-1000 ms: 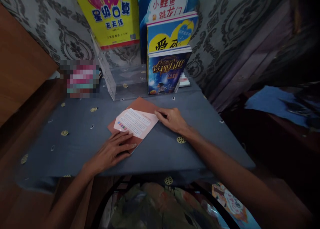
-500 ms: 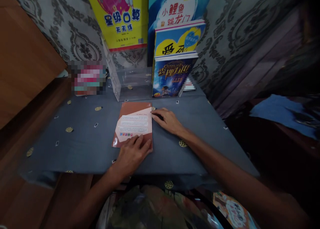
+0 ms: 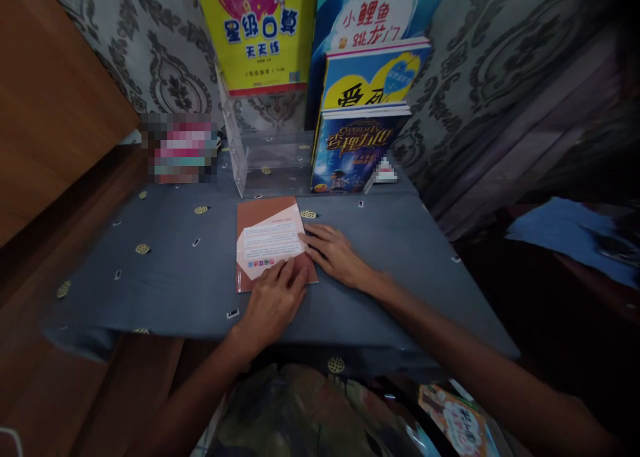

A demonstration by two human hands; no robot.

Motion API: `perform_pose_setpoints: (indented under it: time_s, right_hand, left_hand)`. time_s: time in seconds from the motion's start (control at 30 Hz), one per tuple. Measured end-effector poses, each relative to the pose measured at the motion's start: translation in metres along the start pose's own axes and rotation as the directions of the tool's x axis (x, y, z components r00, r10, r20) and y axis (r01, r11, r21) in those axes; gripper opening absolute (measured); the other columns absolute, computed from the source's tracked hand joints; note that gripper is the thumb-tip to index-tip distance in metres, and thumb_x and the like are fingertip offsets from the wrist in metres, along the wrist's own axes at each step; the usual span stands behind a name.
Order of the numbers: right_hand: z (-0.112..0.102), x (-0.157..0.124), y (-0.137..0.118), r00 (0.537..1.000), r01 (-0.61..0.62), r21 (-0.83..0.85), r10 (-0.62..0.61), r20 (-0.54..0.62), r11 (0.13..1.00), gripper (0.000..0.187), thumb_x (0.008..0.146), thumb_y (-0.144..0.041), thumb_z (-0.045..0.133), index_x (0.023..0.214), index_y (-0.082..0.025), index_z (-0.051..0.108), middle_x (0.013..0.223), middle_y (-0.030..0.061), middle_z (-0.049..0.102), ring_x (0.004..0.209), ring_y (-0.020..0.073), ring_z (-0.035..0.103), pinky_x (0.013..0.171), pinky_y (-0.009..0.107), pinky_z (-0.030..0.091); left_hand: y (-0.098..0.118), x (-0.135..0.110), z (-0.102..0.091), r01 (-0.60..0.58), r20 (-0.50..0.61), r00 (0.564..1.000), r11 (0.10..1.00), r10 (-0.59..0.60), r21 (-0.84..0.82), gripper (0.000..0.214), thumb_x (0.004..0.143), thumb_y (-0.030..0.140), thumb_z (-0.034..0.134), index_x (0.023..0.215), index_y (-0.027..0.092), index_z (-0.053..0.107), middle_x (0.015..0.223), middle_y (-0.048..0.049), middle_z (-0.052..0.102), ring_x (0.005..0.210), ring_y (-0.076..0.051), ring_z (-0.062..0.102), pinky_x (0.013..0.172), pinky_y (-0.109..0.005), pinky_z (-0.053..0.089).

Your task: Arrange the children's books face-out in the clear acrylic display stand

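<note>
A thin brown book with a pale printed panel lies flat on the cloth-covered table, its text upside down to me. My left hand rests on the book's near edge, fingers stretched out over the cover. At the book's right edge, my right hand lies with its fingers spread and the fingertips touching the side. Behind the book stands a clear acrylic book rack. On its right side it holds a dark blue book, with a blue and yellow book one tier up.
A yellow workbook and a teal book stand on the rack's top tier. Left on the table is a blurred-out pink item. A brown wooden panel borders the left; another book lies below the table's front edge.
The brown book has turned slightly on the table. My right hand has moved nearer along its right edge, fingers more spread. My view has shifted a little.
</note>
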State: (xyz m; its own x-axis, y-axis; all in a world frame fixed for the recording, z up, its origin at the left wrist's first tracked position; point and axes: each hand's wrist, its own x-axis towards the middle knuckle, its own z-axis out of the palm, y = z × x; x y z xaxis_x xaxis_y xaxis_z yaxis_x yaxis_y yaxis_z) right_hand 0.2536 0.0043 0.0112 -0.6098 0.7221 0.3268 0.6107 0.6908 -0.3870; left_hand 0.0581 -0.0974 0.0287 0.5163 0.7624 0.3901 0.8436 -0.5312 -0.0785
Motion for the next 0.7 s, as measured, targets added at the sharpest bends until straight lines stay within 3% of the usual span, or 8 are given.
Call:
perform_pose_setpoints:
  time_s: [0.17, 0.3, 0.4, 0.5, 0.6, 0.7]
  right_hand:
    - [-0.005, -0.038, -0.019, 1.000, 0.017, -0.011, -0.017, -0.015, 1.000, 0.040, 0.103, -0.032, 0.044, 0.134, -0.018, 0.065, 0.142, 0.0175, 0.060, 0.132, 0.0318, 0.054, 0.107, 0.056, 0.048]
    - [-0.008, -0.056, -0.029, 0.998, 0.054, -0.029, -0.054, -0.030, 0.998, 0.037, 0.103, -0.032, 0.044, 0.132, -0.021, 0.066, 0.138, 0.0157, 0.063, 0.131, 0.0306, 0.056, 0.106, 0.055, 0.050]
    - [-0.009, -0.059, -0.030, 0.997, 0.065, -0.021, -0.066, -0.040, 0.998, 0.036, 0.103, -0.031, 0.046, 0.131, -0.022, 0.067, 0.136, 0.0155, 0.065, 0.130, 0.0301, 0.057, 0.105, 0.055, 0.051]
    - [-0.010, -0.057, -0.030, 0.997, 0.067, 0.005, -0.066, -0.037, 0.998, 0.036, 0.103, -0.031, 0.047, 0.130, -0.022, 0.067, 0.136, 0.0146, 0.065, 0.132, 0.0303, 0.056, 0.105, 0.056, 0.051]
    - [-0.013, -0.053, -0.030, 0.996, 0.079, 0.039, -0.077, -0.044, 0.996, 0.035, 0.102, -0.031, 0.049, 0.129, -0.023, 0.068, 0.136, 0.0131, 0.065, 0.133, 0.0306, 0.055, 0.105, 0.056, 0.051]
    - [-0.017, -0.045, -0.036, 0.995, 0.095, 0.066, -0.093, -0.028, 0.993, 0.032, 0.102, -0.030, 0.049, 0.125, -0.023, 0.070, 0.132, 0.0116, 0.068, 0.132, 0.0300, 0.056, 0.105, 0.055, 0.051]
  left_hand:
    - [-0.010, -0.003, -0.004, -0.028, 0.004, 1.000, 0.992, 0.028, -0.123, 0.030, 0.101, 0.025, 0.049, 0.124, 0.014, 0.064, 0.131, -0.0131, 0.067, 0.119, -0.025, 0.064, 0.101, -0.039, 0.053]
    - [-0.030, -0.004, -0.011, -0.054, 0.065, 0.995, 0.956, 0.076, -0.288, 0.030, 0.102, 0.028, 0.048, 0.125, 0.018, 0.066, 0.133, -0.0098, 0.067, 0.121, -0.024, 0.063, 0.104, -0.040, 0.051]
    - [-0.063, -0.004, -0.015, -0.046, 0.135, 0.985, 0.907, 0.112, -0.419, 0.033, 0.104, 0.031, 0.045, 0.125, 0.019, 0.067, 0.132, -0.0087, 0.068, 0.121, -0.021, 0.063, 0.107, -0.039, 0.050]
    - [-0.108, 0.002, -0.014, 0.095, 0.193, 0.981, 0.912, -0.018, -0.398, 0.036, 0.103, 0.033, 0.043, 0.125, 0.018, 0.068, 0.135, -0.0116, 0.066, 0.125, -0.024, 0.061, 0.108, -0.043, 0.048]
    - [-0.150, 0.010, -0.011, 0.236, 0.274, 0.950, 0.918, -0.149, -0.319, 0.040, 0.102, 0.033, 0.041, 0.131, 0.020, 0.065, 0.141, -0.0107, 0.062, 0.127, -0.027, 0.060, 0.107, -0.046, 0.048]
    - [-0.173, 0.016, -0.006, 0.272, 0.276, 0.944, 0.900, -0.180, -0.342, 0.040, 0.101, 0.032, 0.041, 0.131, 0.021, 0.065, 0.139, -0.0093, 0.063, 0.126, -0.026, 0.060, 0.107, -0.045, 0.048]
